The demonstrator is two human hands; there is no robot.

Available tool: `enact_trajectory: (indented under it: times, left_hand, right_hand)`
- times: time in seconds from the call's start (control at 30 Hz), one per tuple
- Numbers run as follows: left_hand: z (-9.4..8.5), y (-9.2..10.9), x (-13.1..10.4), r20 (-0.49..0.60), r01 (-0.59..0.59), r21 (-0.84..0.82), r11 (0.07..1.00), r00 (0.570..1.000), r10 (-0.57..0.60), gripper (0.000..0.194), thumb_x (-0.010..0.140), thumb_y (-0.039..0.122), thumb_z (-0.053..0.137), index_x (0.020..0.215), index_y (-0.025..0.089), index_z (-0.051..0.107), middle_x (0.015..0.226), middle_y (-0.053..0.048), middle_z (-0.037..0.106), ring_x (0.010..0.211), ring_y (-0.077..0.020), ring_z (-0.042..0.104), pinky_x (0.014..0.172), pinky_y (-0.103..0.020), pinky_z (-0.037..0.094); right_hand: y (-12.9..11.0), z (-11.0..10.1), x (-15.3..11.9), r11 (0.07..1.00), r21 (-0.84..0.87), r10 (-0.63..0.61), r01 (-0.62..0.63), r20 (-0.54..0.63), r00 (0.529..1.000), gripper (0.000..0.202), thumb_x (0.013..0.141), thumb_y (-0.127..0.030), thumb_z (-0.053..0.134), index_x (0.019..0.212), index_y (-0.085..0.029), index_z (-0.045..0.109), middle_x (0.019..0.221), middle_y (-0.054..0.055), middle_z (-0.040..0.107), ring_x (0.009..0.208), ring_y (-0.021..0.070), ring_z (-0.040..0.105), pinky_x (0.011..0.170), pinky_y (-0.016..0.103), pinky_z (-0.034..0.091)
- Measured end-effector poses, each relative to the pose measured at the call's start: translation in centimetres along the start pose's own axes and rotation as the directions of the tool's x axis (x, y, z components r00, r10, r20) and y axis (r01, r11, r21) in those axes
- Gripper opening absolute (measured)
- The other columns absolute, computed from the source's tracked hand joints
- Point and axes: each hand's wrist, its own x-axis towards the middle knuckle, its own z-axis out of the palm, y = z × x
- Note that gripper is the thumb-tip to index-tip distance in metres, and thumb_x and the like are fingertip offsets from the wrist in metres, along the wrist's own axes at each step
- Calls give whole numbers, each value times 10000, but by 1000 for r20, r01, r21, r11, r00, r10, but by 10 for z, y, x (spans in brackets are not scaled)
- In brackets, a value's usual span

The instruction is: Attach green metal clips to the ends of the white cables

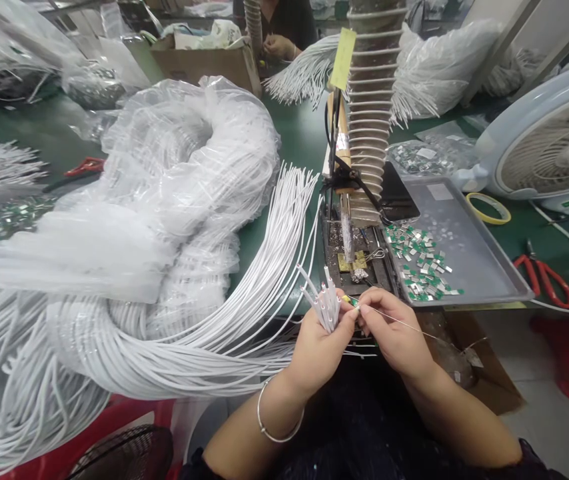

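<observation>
My left hand (pixel 322 343) is closed around a bundle of white cable ends (pixel 325 308) that point up and to the left. Its thumb and index finger meet my right hand (pixel 392 327) at a small green and yellow piece (pixel 349 301). My right hand pinches a thin light wire (pixel 404 323), which trails off to the right. Just beyond both hands stands a soldering fixture (pixel 359 257), with an iron (pixel 347 227) pointing down over it. What exactly lies between the fingertips is too small to tell.
Plastic-wrapped white cables (pixel 189 173) cover the left side. A grey tray (pixel 484 260) holds small green and silver parts. Red-handled pliers (pixel 547 277), yellow tape (pixel 488 208) and a fan (pixel 559 133) are at the right. A wide hose (pixel 374 100) hangs ahead. Another person's hand (pixel 278 47) shows beyond.
</observation>
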Motion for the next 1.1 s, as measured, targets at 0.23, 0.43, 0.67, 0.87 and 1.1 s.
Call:
enact_trajectory:
  times: [0.23, 0.43, 0.67, 0.87, 1.1]
  left_hand:
    - [4, 1, -1, 10, 36, 4, 999, 999, -36, 85, 718, 212, 641, 665, 179, 584, 675, 11, 495, 622, -131, 486, 627, -255, 418]
    - [2, -5, -1, -1, 11, 47, 999, 1000, -11, 93, 742, 201, 618, 661, 168, 589, 753, -3, 497, 681, -131, 485, 677, -255, 413]
    - [-3, -11, 0, -6, 26, -31, 999, 1000, -27, 106, 780, 238, 609, 701, 169, 600, 841, -16, 542, 764, -136, 512, 762, -252, 418]
    - [0, 0, 2, 33, 52, -134, 990, 998, -48, 153, 778, 219, 600, 638, 160, 612, 842, -35, 586, 721, -124, 527, 731, -247, 442]
    - [1, 6, 3, 1, 64, -116, 991, 998, -64, 143, 754, 187, 598, 614, 155, 600, 841, -37, 598, 755, -135, 551, 736, -253, 451]
  right_hand:
    - [1, 3, 0, 999, -5, 48, -48, -36, 998, 125, 774, -238, 528, 659, -191, 535, 611, -34, 514, 496, 80, 457, 466, 195, 410]
    - [-4, 0, 3, 972, -210, -108, 102, -17, 994, 142, 796, -216, 525, 656, -195, 535, 631, -18, 521, 576, 109, 508, 532, 218, 438]
    - [3, -7, 2, 894, -353, -300, 275, -17, 954, 86, 850, -168, 488, 808, -209, 551, 728, 3, 560, 663, 128, 553, 605, 249, 471]
    - [3, -9, 1, 903, -332, -299, 273, -27, 954, 110, 861, -150, 489, 917, -217, 556, 766, 2, 574, 620, 112, 570, 573, 242, 488]
    - [2, -9, 2, 892, -293, -355, 345, 22, 935, 130, 861, -117, 492, 917, -199, 575, 770, 9, 573, 656, 110, 570, 587, 243, 494]
